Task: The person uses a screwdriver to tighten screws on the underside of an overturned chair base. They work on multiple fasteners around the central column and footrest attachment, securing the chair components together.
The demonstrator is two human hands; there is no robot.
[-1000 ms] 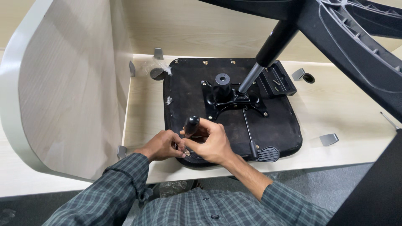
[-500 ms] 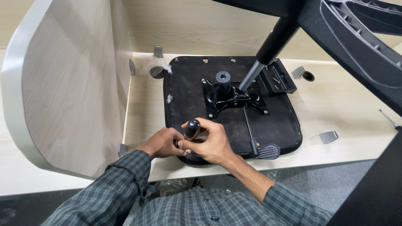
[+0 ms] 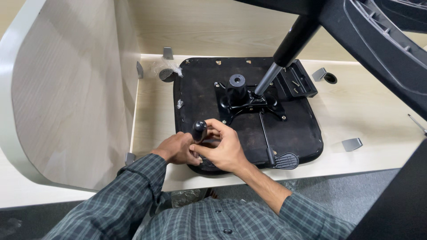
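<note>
While a tall pale wood panel (image 3: 66, 102) stood on edge at the far left, the left hand (image 3: 178, 149) lay curled at the near edge of the upturned black seat pan (image 3: 293, 129), its fingers closed around something hidden beneath the other hand. Just right of it, touching, the right hand (image 3: 224, 146) gripped the stem of a black knob-topped lever (image 3: 199, 130) (the round knob poked up above the thumb). Further right, a metal mechanism plate (image 3: 247, 100) sat bolted at the seat's middle, a paddle lever (image 3: 284, 161) reaching to the front edge. The seat rested on the pale tabletop (image 3: 373, 111); a dark chair base (image 3: 378, 40) loomed above at the right.
</note>
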